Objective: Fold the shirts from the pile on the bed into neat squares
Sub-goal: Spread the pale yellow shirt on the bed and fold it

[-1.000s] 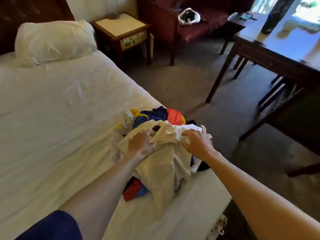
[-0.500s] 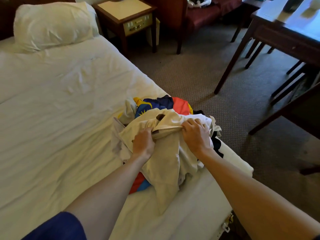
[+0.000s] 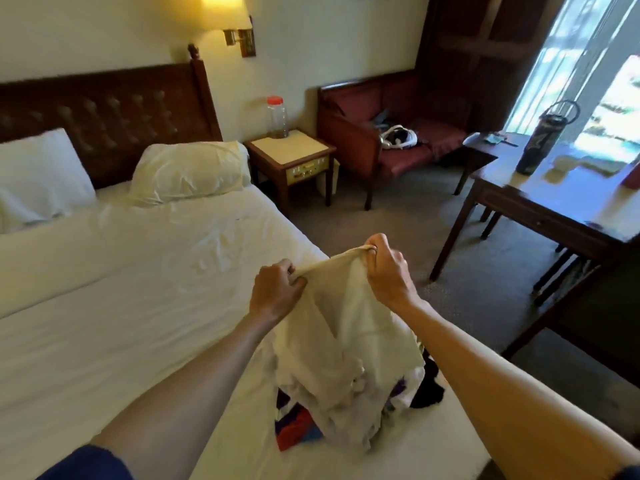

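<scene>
A cream shirt (image 3: 343,327) hangs in the air above the bed's near right corner. My left hand (image 3: 275,289) pinches its top edge on the left, and my right hand (image 3: 386,268) grips the same edge on the right, a little higher. The stretched edge runs between both fists. Below it, the shirt's lower part drapes onto the pile of shirts (image 3: 301,422), where red, blue, purple and black cloth shows. The pile lies on the white bed (image 3: 121,306), mostly hidden by the cream shirt.
Two white pillows (image 3: 188,171) lie at the headboard. A nightstand (image 3: 294,161) with a plastic jar stands beside the bed. A dark wooden table (image 3: 568,202) with a bottle is to the right across carpet. A red sofa (image 3: 398,133) is at the back.
Both hands have lifted the cream shirt up off the pile by its top edge. The head has tilted up, so the headboard, lamp and sofa now show.
</scene>
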Available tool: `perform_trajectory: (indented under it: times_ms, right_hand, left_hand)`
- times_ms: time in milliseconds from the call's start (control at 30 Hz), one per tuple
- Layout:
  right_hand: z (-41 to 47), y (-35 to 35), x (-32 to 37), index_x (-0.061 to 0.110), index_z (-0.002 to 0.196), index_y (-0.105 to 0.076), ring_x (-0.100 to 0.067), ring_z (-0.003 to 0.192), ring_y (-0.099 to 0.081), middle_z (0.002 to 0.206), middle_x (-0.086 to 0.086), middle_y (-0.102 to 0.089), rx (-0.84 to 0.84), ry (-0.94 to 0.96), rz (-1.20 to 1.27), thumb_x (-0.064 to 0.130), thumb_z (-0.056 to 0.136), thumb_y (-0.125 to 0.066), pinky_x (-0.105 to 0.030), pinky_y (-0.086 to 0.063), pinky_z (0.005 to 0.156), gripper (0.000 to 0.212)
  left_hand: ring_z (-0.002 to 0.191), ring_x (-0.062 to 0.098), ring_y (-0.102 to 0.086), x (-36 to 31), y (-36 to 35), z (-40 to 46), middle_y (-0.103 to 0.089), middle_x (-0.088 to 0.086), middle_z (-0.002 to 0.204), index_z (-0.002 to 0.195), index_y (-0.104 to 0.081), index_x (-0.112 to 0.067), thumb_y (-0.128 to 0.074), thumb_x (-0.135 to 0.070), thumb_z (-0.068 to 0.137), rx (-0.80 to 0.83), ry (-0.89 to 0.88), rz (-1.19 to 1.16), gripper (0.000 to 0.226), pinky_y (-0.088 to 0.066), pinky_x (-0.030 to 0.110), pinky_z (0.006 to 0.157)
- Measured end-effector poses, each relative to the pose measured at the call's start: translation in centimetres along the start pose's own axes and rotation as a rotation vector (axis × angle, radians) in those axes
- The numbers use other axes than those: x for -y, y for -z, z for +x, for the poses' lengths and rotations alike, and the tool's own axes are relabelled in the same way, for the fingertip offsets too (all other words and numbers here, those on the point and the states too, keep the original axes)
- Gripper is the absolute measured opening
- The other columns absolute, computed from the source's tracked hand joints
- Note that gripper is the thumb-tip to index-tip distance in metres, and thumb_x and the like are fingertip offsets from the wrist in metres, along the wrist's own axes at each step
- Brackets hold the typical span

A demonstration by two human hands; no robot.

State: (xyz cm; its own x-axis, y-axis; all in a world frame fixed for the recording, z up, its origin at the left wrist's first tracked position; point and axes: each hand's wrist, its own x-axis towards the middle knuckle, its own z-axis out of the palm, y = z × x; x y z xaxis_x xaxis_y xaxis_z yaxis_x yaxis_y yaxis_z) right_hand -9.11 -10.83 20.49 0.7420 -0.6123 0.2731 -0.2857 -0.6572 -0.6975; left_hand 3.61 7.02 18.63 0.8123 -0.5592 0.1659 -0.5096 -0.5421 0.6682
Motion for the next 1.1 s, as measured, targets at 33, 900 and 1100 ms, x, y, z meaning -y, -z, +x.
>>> perform_trajectory:
  times_ms: [33,900,1100]
  right_hand:
    - [0.5,1.0,2.6,0.017,0.102,-0.049,-0.027,0.065,-0.059,0.070,0.000,-0.059,-0.011,0.022,0.008,0.020,0.104,-0.034,-0.039,-0.049,0.060,0.016]
    - [-5.8,7.1,62.8,0.020,0.074,-0.063,-0.015,0.072,-0.054,0.073,0.003,-0.060,-0.052,0.714,0.214,0.050,0.085,-0.066,-0.028,-0.037,0.061,0.032]
    - [-5.4,7.4,64.4,0.011,0.066,-0.063,-0.017,0.069,-0.049,0.067,-0.003,-0.057,0.247,0.792,0.104,0.044,0.065,-0.051,-0.030,-0.035,0.059,0.035]
  left_hand:
    - [0.064,0.028,-0.053,-0.9,2.8,0.2,-0.061,0.009,0.067,0.074,-0.058,-0.008,-0.047,-0.036,0.071,-0.027,-0.030,-0.004,0.030,-0.032,0.033,0.057]
    - [0.082,0.030,-0.062,-1.4,68.9,-20.0,-0.066,0.013,0.079,0.082,-0.067,0.000,-0.056,-0.062,0.079,-0.736,-0.086,0.234,0.063,-0.041,0.036,0.069]
    - [0.066,0.016,-0.042,-1.7,73.2,-23.7,-0.048,0.005,0.070,0.079,-0.061,0.004,-0.067,-0.082,0.046,-0.566,0.029,0.267,0.092,-0.031,0.032,0.060]
